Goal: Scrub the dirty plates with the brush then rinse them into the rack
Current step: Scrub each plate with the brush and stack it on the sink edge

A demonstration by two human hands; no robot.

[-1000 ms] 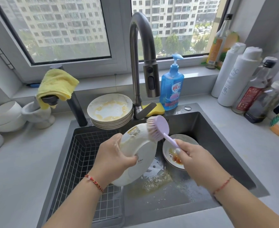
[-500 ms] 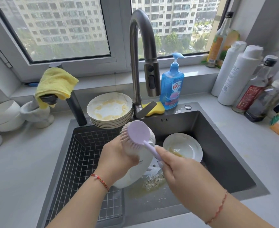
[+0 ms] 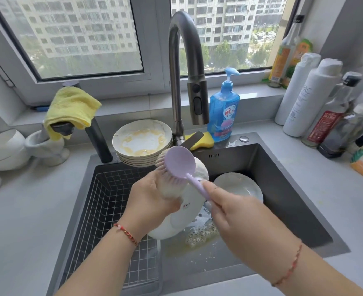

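My left hand [image 3: 149, 199] grips a white plate [image 3: 183, 214] by its rim and holds it tilted over the sink, its underside towards me. In my right hand [image 3: 229, 212] is the handle of a lilac brush [image 3: 179, 162], whose bristles press on the plate's upper part. Another white plate [image 3: 239, 185] lies flat in the sink basin to the right. At the sink's back edge stands a stack of dirty plates [image 3: 142, 142] smeared with yellow residue. The wire rack [image 3: 112, 208] fills the sink's left half.
The grey faucet [image 3: 187, 71] arches over the sink, with blue dish soap [image 3: 224, 112] and a yellow sponge [image 3: 204, 137] behind it. Bottles [image 3: 311, 99] crowd the right counter. A yellow cloth [image 3: 71, 107] and white bowls [image 3: 3, 148] sit at the left. Foam lies on the sink floor [image 3: 199, 236].
The brush has moved from the plate's top right edge leftward across the plate. The plate has tipped further, with its back towards me. The plate in the basin has lost its food smear.
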